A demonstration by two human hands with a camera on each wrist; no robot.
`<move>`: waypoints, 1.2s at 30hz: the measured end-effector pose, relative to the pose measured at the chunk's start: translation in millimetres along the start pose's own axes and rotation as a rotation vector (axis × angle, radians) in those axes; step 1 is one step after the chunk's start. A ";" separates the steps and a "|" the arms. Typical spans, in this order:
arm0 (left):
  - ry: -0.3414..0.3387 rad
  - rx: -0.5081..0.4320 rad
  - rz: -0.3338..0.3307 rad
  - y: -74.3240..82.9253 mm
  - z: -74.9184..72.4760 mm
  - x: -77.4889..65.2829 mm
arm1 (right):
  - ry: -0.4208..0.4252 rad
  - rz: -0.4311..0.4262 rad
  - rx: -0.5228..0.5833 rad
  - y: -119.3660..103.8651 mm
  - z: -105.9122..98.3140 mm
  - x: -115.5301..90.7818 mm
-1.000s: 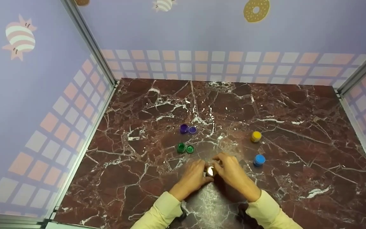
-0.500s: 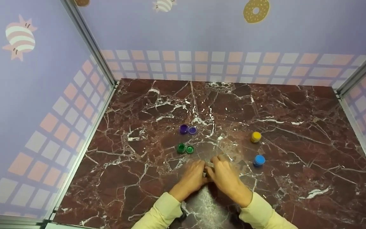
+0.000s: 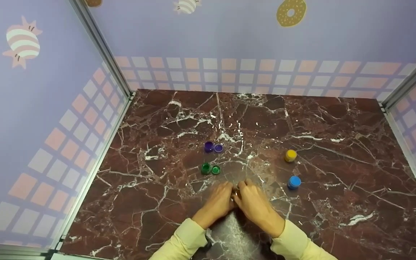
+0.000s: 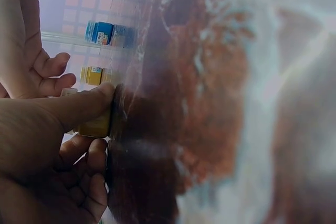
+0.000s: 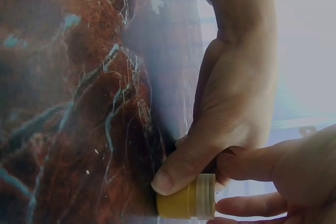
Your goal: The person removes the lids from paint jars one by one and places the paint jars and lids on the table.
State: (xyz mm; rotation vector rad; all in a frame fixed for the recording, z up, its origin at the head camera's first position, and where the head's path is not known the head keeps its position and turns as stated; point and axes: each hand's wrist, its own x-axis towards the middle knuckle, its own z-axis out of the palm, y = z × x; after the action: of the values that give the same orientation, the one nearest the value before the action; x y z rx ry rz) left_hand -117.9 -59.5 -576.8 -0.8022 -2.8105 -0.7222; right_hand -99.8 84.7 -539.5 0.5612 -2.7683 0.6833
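Observation:
Near the table's front, my left hand [image 3: 219,199] holds a small gold-yellow paint jar [image 5: 176,204], its thumb along the side. The jar lies low against the marbled tabletop in both wrist views. My right hand [image 3: 256,206] is at the jar's pale ridged lid [image 5: 206,196], its fingers bent around it; some fingertips are hidden. From the head view the jar is mostly covered by both hands. Beyond them stand an open green paint jar [image 3: 206,168] with its lid [image 3: 216,169] beside it, and an open purple jar [image 3: 208,147] with its lid [image 3: 218,148].
To the right stand a closed yellow paint jar [image 3: 290,156] and a closed blue paint jar [image 3: 294,182]. The dark red marbled tabletop [image 3: 338,151] has patterned panels [image 3: 229,36] at the back and both sides.
My right hand has moved left and closed in over the jar, covering its shiny top. The left hand stays nearly where it was. The other jars have not moved.

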 end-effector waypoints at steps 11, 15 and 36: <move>-0.012 -0.001 -0.023 0.4 0.6 -0.6 | -0.013 -0.091 -0.031 0.4 -1.0 0.6; -0.022 0.020 -0.034 0.5 0.2 -0.7 | -0.045 -0.128 -0.042 1.9 -2.9 1.2; -0.006 0.033 -0.024 0.2 3.2 -0.7 | -0.170 -0.390 0.078 18.7 -5.3 5.5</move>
State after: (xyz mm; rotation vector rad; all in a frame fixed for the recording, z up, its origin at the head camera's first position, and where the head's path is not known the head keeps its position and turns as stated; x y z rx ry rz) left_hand -117.1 -58.2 -579.7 -0.7682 -2.8338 -0.6765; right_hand -111.8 100.9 -540.7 1.1860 -2.6665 0.6783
